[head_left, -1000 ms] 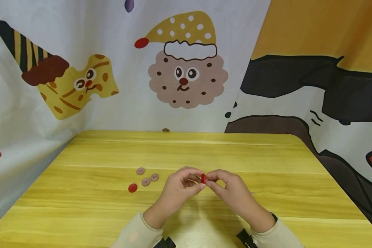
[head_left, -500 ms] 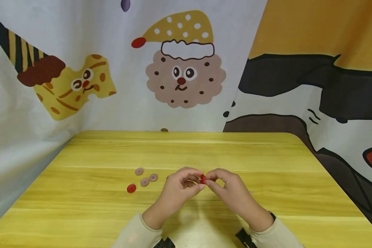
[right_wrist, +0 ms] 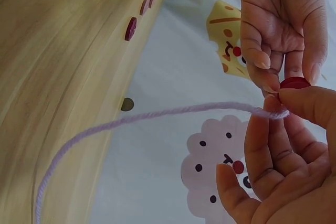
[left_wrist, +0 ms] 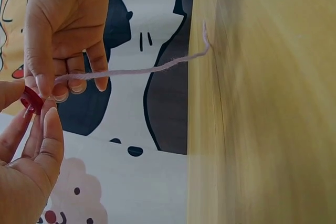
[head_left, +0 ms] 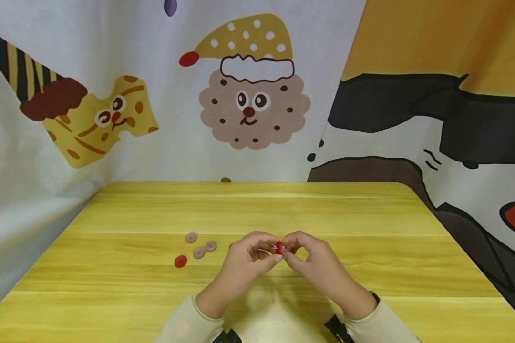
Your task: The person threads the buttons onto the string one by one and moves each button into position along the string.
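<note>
My left hand (head_left: 249, 259) pinches a red button (head_left: 279, 247) on edge between thumb and fingertips, above the table. Close on its right, my right hand (head_left: 315, 257) pinches a strand of pale purple yarn (right_wrist: 168, 113) right at the button. A short yarn end (left_wrist: 27, 111) pokes out of the button's face on the left hand's side. From the right fingers the rest of the yarn runs down to the table, as both wrist views show. The button's holes are mostly hidden by the fingers.
On the wooden table (head_left: 257, 209), left of the hands, lie another red button (head_left: 180, 261) and three dusty-pink buttons (head_left: 199, 252). Behind the table hangs a cloth (head_left: 163, 157) printed with cartoon figures.
A pale yarn end now shows on the left side of the button, where little was visible a second ago. Both hands keep their grip; the whole view has shifted slightly.
</note>
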### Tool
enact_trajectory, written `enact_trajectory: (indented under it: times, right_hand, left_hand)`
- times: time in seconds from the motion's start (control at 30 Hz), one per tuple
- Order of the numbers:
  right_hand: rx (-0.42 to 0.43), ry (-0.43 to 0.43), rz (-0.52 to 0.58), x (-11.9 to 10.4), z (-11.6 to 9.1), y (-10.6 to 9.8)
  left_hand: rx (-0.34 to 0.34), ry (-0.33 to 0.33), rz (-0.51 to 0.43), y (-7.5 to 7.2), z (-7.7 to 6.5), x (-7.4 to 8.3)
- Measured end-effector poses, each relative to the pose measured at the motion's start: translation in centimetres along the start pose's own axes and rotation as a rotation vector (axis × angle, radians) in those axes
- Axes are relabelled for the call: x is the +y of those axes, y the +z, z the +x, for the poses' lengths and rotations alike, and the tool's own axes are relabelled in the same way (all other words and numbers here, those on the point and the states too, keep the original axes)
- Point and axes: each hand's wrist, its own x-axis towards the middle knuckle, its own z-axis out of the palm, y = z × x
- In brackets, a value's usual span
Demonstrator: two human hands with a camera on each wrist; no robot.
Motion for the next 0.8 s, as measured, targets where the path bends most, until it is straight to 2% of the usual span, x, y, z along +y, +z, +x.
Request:
enact_trajectory:
  times: [0.23,0.8]
  right_hand:
    - [0.006,0.025,-0.014,-0.28,0.01,-0.03]
    - [-0.006,-0.043,-0.007,-0.14,-0.16,-0.16]
  left_hand:
    - [0.012,0.001,0.001,-0.01,0.02,0.05]
    - [-0.006,0.0,-0.007,0.06,-0.01,-0.12]
